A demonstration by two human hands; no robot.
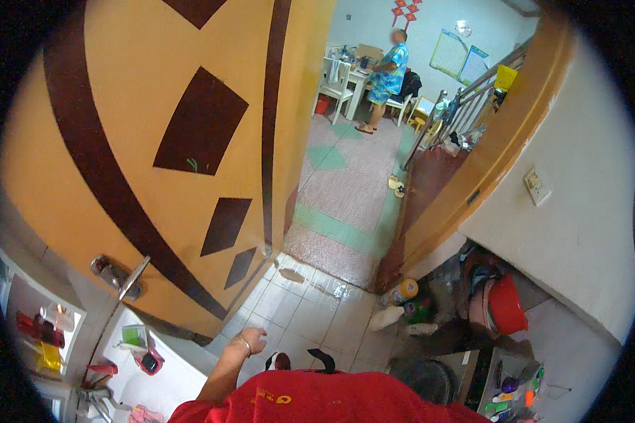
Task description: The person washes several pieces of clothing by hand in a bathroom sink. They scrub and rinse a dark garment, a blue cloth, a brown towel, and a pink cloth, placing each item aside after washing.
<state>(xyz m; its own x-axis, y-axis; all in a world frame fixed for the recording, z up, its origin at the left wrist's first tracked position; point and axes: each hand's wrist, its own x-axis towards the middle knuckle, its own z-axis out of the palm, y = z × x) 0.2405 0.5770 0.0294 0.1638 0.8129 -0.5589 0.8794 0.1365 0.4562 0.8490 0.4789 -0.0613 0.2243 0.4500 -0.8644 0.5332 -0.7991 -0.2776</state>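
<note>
My left hand (253, 341), with a bracelet at the wrist, hangs low in front of me above the white tiled floor (301, 312). Nothing shows in it, and its fingers look loosely bent. Left of it is a white washbasin (159, 388) with a tap (98, 402) and a pink-rimmed dish (149, 362) on its edge. A wooden door (121, 132) with dark inlays stands ajar at the left, its metal lever handle (134, 278) well above the hand. My right hand is out of view; on that side lies the front of my red shirt (323, 396).
Beyond the doorway a person (389, 74) in blue patterned clothes stands beside a white table (357, 79) and chairs. Slippers (396, 185) lie near the stair railing (428, 132). Inside, at the right, are bottles (402, 292), a red basin (508, 304) and a washing machine (465, 378).
</note>
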